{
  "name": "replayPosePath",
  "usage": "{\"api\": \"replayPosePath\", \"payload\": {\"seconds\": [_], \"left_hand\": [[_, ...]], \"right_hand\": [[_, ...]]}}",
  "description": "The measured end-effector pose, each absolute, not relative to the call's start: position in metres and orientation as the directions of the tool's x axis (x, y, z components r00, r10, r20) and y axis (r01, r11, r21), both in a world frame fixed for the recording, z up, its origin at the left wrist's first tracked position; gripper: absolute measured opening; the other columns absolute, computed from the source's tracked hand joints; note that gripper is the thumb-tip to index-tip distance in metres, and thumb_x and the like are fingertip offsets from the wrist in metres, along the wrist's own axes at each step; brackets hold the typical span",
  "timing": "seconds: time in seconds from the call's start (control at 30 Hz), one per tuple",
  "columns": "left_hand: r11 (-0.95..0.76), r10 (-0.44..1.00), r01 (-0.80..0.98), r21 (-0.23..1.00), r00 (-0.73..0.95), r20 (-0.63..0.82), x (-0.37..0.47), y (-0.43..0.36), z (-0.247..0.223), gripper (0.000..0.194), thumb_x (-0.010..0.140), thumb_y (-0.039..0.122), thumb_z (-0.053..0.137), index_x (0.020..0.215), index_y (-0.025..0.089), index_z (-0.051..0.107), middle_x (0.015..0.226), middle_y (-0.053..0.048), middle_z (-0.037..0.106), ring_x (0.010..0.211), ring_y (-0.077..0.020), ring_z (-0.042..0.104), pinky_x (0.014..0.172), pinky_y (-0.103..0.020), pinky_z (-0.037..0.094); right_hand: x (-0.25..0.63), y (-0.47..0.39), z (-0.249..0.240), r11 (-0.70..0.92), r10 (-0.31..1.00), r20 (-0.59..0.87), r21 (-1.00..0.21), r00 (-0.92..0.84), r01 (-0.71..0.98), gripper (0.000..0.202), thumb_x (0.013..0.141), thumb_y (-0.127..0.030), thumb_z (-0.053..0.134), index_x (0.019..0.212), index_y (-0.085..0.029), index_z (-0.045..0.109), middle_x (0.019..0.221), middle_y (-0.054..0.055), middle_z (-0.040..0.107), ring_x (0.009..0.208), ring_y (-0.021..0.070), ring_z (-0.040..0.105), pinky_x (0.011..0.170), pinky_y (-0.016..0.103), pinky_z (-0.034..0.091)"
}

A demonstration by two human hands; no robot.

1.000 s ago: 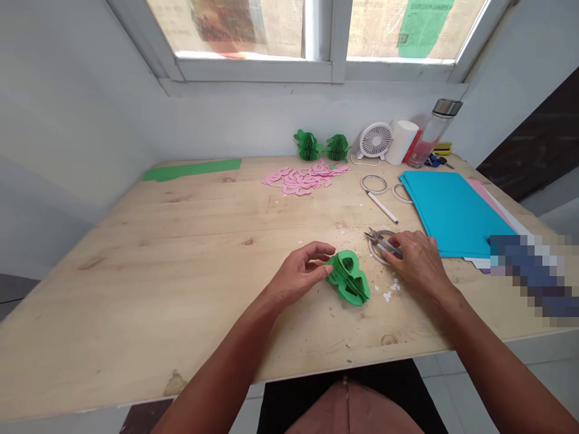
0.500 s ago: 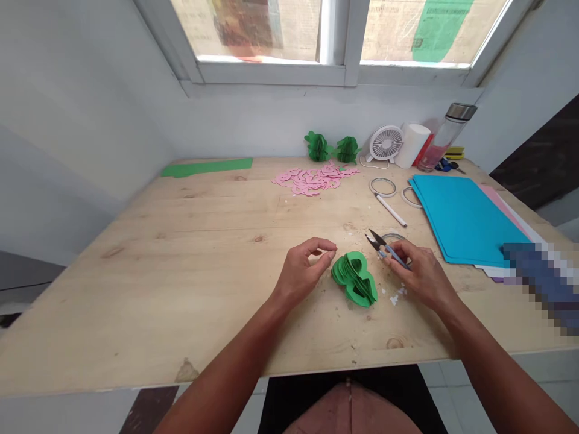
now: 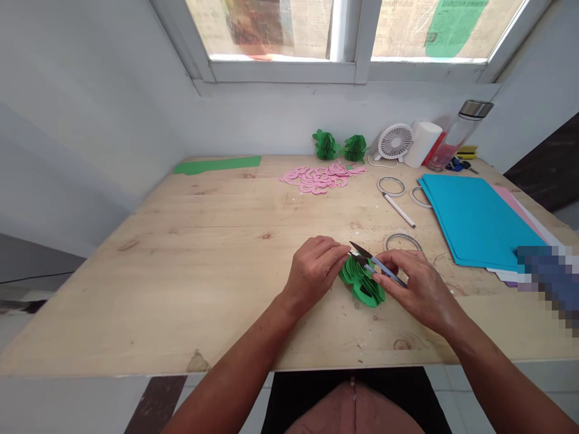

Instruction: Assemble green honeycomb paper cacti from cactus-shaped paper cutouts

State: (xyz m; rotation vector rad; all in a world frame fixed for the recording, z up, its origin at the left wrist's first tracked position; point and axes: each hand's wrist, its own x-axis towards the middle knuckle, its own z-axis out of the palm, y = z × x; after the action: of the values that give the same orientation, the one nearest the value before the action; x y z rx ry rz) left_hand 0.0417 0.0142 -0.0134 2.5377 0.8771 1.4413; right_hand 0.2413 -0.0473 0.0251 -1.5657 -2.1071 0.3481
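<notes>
My right hand (image 3: 418, 283) grips thread snips (image 3: 391, 272) with blue-grey handles and dark blades. The blades are spread and point left, over the upper edge of a green layered paper shape (image 3: 370, 294). My left hand (image 3: 319, 265) is closed in a pinch right beside the blade tips. A small white bit shows between its fingertips and the blades, too small to name. The green shape has rounded lobes and fanned layers, and it lies on the wooden table (image 3: 217, 283) under the snips. Part of it is hidden by the blades and my right fingers.
Pink paper cutouts (image 3: 319, 179) lie in a heap farther back, near two green paper shapes (image 3: 325, 146). Tape rolls (image 3: 391, 186), a pen (image 3: 398, 210), blue sheets (image 3: 486, 220), a small fan (image 3: 395, 142) and a glass bottle (image 3: 459, 135) are on the right.
My right hand has brought the snips left, over the green shape. My left hand has moved to the blade tips and its fingers have closed. The view has shifted slightly.
</notes>
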Motion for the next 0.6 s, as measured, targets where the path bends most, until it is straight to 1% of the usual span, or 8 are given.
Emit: {"api": "replayPosePath", "payload": {"seconds": [0.2, 0.3, 0.37, 0.43, 0.6], "left_hand": [[-0.832, 0.508, 0.462, 0.308, 0.411, 0.757, 0.042, 0.013, -0.012, 0.01, 0.087, 0.014, 0.053, 0.084, 0.018, 0.062, 0.077, -0.004, 0.069, 0.075, -0.0156, 0.061, 0.072, -0.03, 0.05], [-0.824, 0.522, 0.466, 0.322, 0.406, 0.75, 0.043, 0.013, -0.013, 0.01, 0.086, 0.013, 0.053, 0.082, 0.017, 0.061, 0.076, -0.004, 0.068, 0.076, -0.016, 0.061, 0.071, -0.03, 0.049], [-0.813, 0.551, 0.452, 0.368, 0.39, 0.738, 0.044, 0.012, -0.014, 0.01, 0.085, 0.013, 0.052, 0.081, 0.017, 0.06, 0.074, -0.004, 0.067, 0.075, -0.016, 0.061, 0.069, -0.029, 0.049], [-0.788, 0.596, 0.432, 0.438, 0.359, 0.718, 0.044, 0.011, -0.014, 0.009, 0.085, 0.013, 0.052, 0.081, 0.017, 0.06, 0.073, -0.003, 0.066, 0.073, -0.0156, 0.061, 0.067, -0.028, 0.049], [-0.703, 0.703, 0.377, 0.603, 0.243, 0.668, 0.043, 0.009, -0.011, 0.007, 0.083, 0.013, 0.055, 0.08, 0.017, 0.06, 0.074, -0.002, 0.065, 0.07, -0.0138, 0.062, 0.064, -0.026, 0.049]], "right_hand": [[0.238, -0.048, 0.027, 0.306, 0.951, 0.193, -0.488, -0.241, 0.818, 0.012, 0.087, -0.03, 0.053, 0.092, -0.021, 0.06, 0.072, -0.001, 0.062, 0.069, 0.0159, 0.059, 0.074, 0.033, 0.038], [0.238, -0.048, 0.028, 0.301, 0.953, 0.186, -0.488, -0.239, 0.819, 0.012, 0.086, -0.03, 0.053, 0.092, -0.021, 0.06, 0.074, -0.001, 0.063, 0.07, 0.016, 0.059, 0.075, 0.032, 0.038], [0.239, -0.048, 0.028, 0.296, 0.955, 0.179, -0.495, -0.238, 0.817, 0.013, 0.086, -0.031, 0.053, 0.092, -0.021, 0.061, 0.074, -0.001, 0.063, 0.07, 0.0158, 0.059, 0.074, 0.032, 0.038], [0.241, -0.048, 0.027, 0.287, 0.958, 0.162, -0.51, -0.237, 0.811, 0.015, 0.087, -0.031, 0.052, 0.093, -0.022, 0.061, 0.074, -0.001, 0.063, 0.069, 0.0155, 0.058, 0.073, 0.032, 0.039], [0.249, -0.05, 0.025, 0.229, 0.973, 0.118, -0.537, -0.196, 0.812, 0.017, 0.086, -0.035, 0.053, 0.093, -0.023, 0.062, 0.075, 0.0, 0.062, 0.071, 0.0169, 0.056, 0.068, 0.03, 0.041]]}}
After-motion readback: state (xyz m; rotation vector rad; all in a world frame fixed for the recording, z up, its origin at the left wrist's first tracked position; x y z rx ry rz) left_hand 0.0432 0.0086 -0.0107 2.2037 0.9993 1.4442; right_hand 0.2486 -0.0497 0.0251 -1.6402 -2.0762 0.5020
